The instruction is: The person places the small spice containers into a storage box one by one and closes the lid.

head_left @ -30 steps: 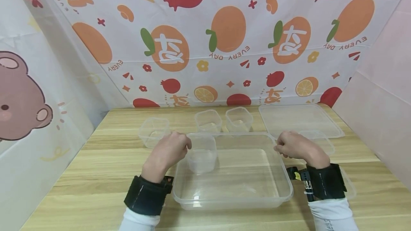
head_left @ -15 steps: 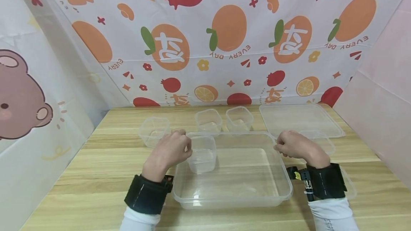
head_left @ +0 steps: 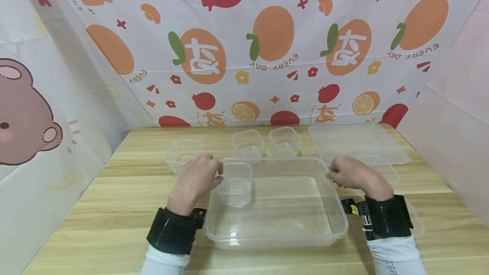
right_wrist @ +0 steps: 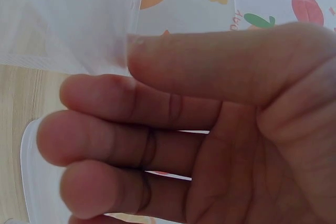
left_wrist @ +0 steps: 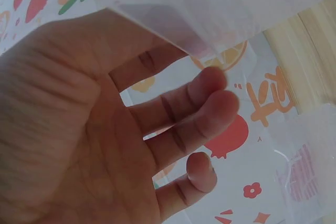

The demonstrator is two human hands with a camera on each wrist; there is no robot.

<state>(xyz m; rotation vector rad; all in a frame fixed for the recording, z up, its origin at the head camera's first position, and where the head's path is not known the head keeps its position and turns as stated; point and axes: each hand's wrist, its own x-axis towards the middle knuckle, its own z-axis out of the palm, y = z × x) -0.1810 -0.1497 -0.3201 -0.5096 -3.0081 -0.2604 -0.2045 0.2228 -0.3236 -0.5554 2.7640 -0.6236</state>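
Observation:
A large clear plastic container (head_left: 290, 241) stands in the middle of the table. Inside, at its left end, is a small clear container (head_left: 237, 194). My left hand (head_left: 196, 179) is over the large container's left rim, thumb and forefinger at the small container's left edge; clear plastic hides their tips in the left wrist view, where the other fingers (left_wrist: 220, 103) curl loosely below. On the opposite side my right hand (head_left: 353, 175) pinches the large container's wall between thumb and forefinger. That wall (right_wrist: 79, 19) shows between them in the right wrist view.
Behind the large container stand three more small containers: one at left (head_left: 179, 156), one in the middle (head_left: 248, 141) and another beside it (head_left: 284, 139). A large flat lid (head_left: 359, 141) lies at back right. Smaller lids, one (head_left: 382, 169) by the right wrist, lie nearby.
My left hand and the small container have shifted slightly left, towards the large container's left wall. The right hand and large container have stayed in place.

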